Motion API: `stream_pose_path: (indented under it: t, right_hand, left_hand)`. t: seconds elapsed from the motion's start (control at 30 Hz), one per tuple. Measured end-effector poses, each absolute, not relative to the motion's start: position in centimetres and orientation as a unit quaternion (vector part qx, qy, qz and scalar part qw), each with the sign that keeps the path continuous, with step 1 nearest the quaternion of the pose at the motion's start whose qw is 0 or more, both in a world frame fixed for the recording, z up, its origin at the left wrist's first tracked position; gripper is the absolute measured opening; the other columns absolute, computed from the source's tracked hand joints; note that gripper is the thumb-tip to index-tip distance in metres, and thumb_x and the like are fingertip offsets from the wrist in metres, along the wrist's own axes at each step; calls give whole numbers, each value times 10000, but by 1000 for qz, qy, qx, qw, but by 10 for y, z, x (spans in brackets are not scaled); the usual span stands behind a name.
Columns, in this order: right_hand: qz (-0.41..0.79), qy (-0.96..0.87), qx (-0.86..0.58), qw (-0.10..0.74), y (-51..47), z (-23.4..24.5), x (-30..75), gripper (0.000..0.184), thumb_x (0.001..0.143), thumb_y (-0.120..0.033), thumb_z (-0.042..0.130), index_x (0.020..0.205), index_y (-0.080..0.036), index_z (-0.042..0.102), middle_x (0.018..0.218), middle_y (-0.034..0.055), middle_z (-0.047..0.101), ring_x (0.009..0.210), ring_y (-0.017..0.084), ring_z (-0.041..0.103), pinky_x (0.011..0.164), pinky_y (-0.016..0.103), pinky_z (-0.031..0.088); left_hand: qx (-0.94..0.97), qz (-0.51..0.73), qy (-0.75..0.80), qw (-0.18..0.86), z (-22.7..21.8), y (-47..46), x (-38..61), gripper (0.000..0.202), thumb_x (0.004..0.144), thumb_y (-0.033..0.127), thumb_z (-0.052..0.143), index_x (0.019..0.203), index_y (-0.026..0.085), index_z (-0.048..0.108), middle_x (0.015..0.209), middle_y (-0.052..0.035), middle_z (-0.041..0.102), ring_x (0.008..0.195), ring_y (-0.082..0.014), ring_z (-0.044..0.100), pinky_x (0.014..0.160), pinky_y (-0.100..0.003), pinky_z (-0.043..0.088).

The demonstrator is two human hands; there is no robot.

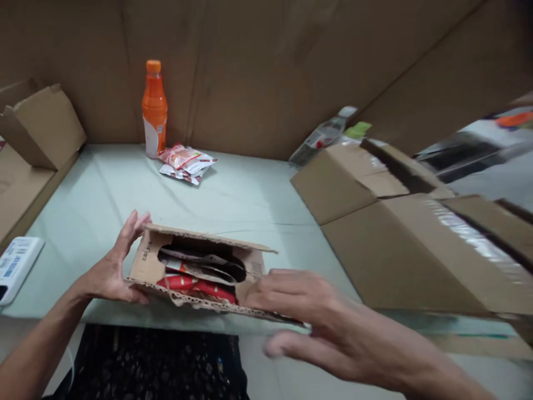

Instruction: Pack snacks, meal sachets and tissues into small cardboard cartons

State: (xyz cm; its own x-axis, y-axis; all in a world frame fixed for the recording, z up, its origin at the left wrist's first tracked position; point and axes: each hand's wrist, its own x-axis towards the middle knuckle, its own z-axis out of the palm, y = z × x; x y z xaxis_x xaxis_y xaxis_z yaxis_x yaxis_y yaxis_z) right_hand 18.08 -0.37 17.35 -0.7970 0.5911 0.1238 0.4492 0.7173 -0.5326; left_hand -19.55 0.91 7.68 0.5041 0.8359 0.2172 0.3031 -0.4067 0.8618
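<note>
A small open cardboard box (147, 261) lies on its side at the table's near edge, its mouth facing me. Red and white snack packets (195, 278) show inside it. My left hand (112, 266) clasps the box's left end, thumb under the bottom flap and fingers up along the side. My right hand (308, 311) rests at the box's right end, blurred by motion, fingers stretched toward the opening and thumb apart below; nothing shows in it.
An orange drink bottle (154, 108) stands at the back with a few snack packets (186, 162) beside it. Larger cardboard boxes (400, 244) sit at right, an open flat box (39, 125) at left. A white device (16, 264) lies at the left edge. Cardboard walls surround the pale green table (241, 194).
</note>
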Motion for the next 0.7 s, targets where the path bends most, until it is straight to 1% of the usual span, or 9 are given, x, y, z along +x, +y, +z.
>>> stream_pose_path:
  t: [0.07,0.17,0.3,0.33,0.4,0.47,0.53,0.6,0.7]
  right_hand:
    - [281,-907,-276,147,-1,178,183,339,1049,-419,515,1272,-302,742,1172,68,791,1089,242,746,927,353,615]
    - [272,-904,-287,162,11,180,177,380,1076,-376,451,1344,-289,706,1339,60,732,1245,245,687,1020,368,588]
    - [183,-937,-289,70,24,174,148,473,1020,-374,560,1445,-168,605,1420,154,669,1282,297,656,1004,426,588]
    - [150,-943,-294,29,27,170,138,490,989,-349,603,1424,-125,611,1370,190,690,1219,320,685,966,442,595]
    - [82,-947,-306,-50,30,162,116,369,950,-251,631,1272,-81,687,1172,212,759,1020,325,739,884,443,588]
    - [44,-939,-323,-109,33,154,98,178,931,-147,610,1040,-105,744,954,173,782,845,284,740,797,393,561]
    - [49,-934,-331,-128,35,149,90,116,904,-108,626,877,-135,736,857,139,775,775,247,724,707,328,519]
    - [79,-933,-338,-97,36,150,95,136,880,-90,634,793,-158,714,813,101,770,732,209,705,639,282,476]
    - [144,-926,-341,75,34,164,120,251,936,-82,530,799,-192,710,721,32,731,632,152,653,593,251,464]
  left_hand:
    - [747,322,385,436,70,-4,-199,1348,744,588,878,1643,440,-115,1759,-132,93,1599,-469,141,1251,-736,123]
    - [725,346,393,447,59,-15,-202,1340,715,615,890,1659,429,-41,1756,-107,142,1593,-475,163,1275,-699,124]
    - [712,361,407,444,50,-18,-201,1314,677,674,889,1663,441,54,1751,-71,188,1580,-480,210,1283,-700,162]
    - [712,360,411,441,50,-18,-199,1302,679,673,888,1663,444,67,1749,-60,199,1580,-477,217,1285,-700,164]
    - [714,361,414,434,51,-18,-197,1276,690,676,879,1660,459,78,1745,-36,219,1580,-466,230,1292,-698,163]
    - [714,362,415,431,52,-18,-195,1249,713,673,864,1654,479,67,1743,-22,228,1577,-457,248,1291,-701,175]
    - [714,363,421,426,53,-18,-193,1243,726,659,862,1653,479,53,1741,-34,234,1568,-457,273,1280,-702,213]
    - [717,361,426,416,54,-18,-193,1260,719,632,879,1659,460,58,1736,-58,249,1555,-461,302,1268,-684,269]
    - [728,365,416,405,56,-14,-194,1280,705,632,886,1671,410,76,1720,-93,288,1542,-468,327,1258,-648,312]
